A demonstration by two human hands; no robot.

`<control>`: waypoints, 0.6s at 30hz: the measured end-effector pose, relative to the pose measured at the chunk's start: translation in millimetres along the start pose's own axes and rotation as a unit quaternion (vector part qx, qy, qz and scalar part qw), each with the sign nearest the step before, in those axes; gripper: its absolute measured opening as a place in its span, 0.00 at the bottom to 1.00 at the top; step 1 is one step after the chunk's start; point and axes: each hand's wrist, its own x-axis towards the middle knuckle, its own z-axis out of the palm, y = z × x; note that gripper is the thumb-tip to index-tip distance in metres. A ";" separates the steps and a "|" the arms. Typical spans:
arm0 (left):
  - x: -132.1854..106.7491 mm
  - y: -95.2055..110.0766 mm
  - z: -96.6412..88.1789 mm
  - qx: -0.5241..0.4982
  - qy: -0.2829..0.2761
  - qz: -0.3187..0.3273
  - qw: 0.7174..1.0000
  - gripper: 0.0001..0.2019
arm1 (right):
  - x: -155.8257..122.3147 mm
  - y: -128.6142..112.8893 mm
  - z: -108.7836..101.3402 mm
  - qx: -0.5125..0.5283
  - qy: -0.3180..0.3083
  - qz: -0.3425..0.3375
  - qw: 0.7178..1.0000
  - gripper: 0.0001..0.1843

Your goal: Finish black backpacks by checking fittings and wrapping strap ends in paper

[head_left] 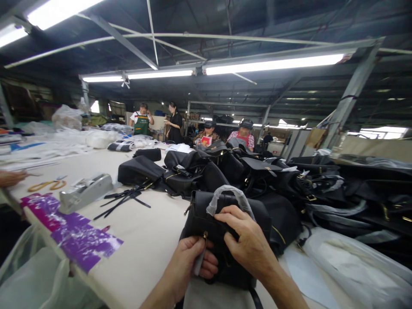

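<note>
A black handbag [212, 210] stands upright on the table in front of me, its top handle [225, 192] wrapped in clear film. My left hand [195, 255] pinches a narrow pale strip [200, 262] at the bag's front, just below a small gold-coloured metal fitting [205, 234]. Whether the strip is fixed to the fitting is hidden by my fingers. My right hand [246, 240] grips the bag's front flap with bent fingers, the fingertips near the foot of the handle. Grey-white material [215, 294] lies under the bag at the bottom.
Black bags [219, 171] are heaped behind and to the right. On the left are a tape dispenser [86, 191], yellow-handled scissors [48, 185], black straps [124, 199] and purple film [85, 240] at the table edge. Another person's hand [12, 178] shows far left. Plastic-wrapped material [354, 266] lies right.
</note>
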 end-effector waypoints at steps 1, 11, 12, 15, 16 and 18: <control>-1.3 1.7 -2.5 -0.026 -0.018 -0.022 0.999 0.28 | 0.1 0.2 -0.1 0.001 -0.001 -0.001 1.000 0.26; 3.2 3.3 -9.1 -0.071 -0.012 -0.064 0.995 0.18 | 0.4 2.1 1.5 -0.008 0.001 0.000 1.000 0.25; 3.5 2.8 -7.1 -0.064 0.000 -0.060 0.996 0.19 | 0.3 2.0 1.6 -0.010 0.000 0.001 1.000 0.25; 2.5 1.1 -1.1 -0.030 0.011 -0.014 0.999 0.22 | -0.1 1.5 2.1 -0.017 0.000 0.003 1.000 0.25; 1.9 0.3 0.9 -0.010 0.017 0.009 1.000 0.23 | -0.2 1.3 2.3 -0.019 0.001 0.003 1.000 0.25; 1.4 -1.8 5.0 0.036 0.039 0.056 0.997 0.23 | 0.0 1.0 2.6 -0.021 0.002 0.002 1.000 0.25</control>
